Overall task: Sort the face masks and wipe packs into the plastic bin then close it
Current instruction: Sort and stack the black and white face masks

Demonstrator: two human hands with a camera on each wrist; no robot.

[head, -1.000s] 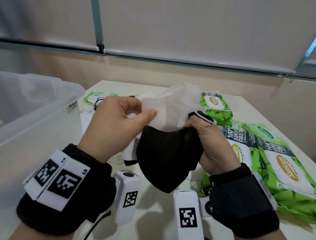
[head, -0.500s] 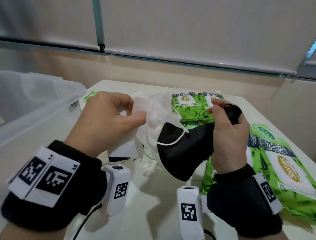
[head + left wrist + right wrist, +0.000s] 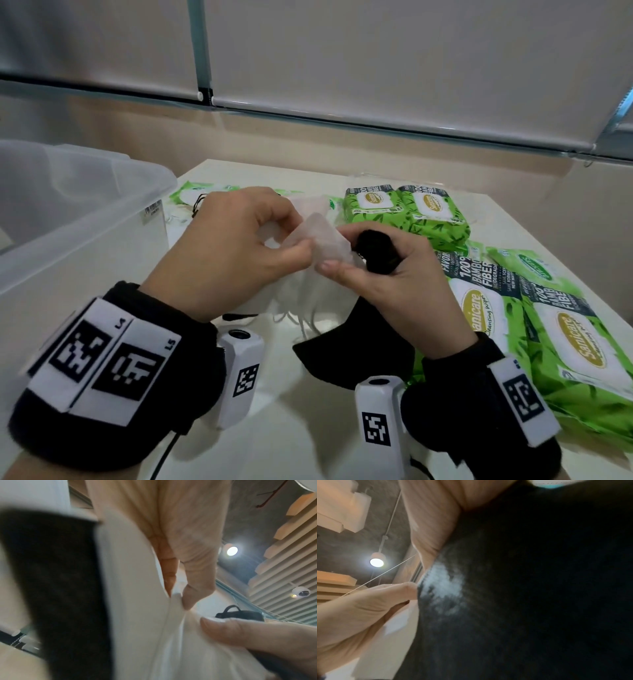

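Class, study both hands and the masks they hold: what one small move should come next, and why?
Probably pass the white mask fully to the right hand, which already grips the black mask. The left hand pinches the white one too, and the plastic bin stands open at the left.

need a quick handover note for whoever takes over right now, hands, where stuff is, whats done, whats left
Left hand: pinches the white masks above the table.
Right hand: grips the black mask, thumb also on the white ones.
Plastic bin: at the left, open; its inside is hard to see and no lid is in view.
Wipe packs: on the table at the right and at the back, with more masks behind the left hand.
Done: no item seen in the bin.
Left: bin the masks and packs, then close it.
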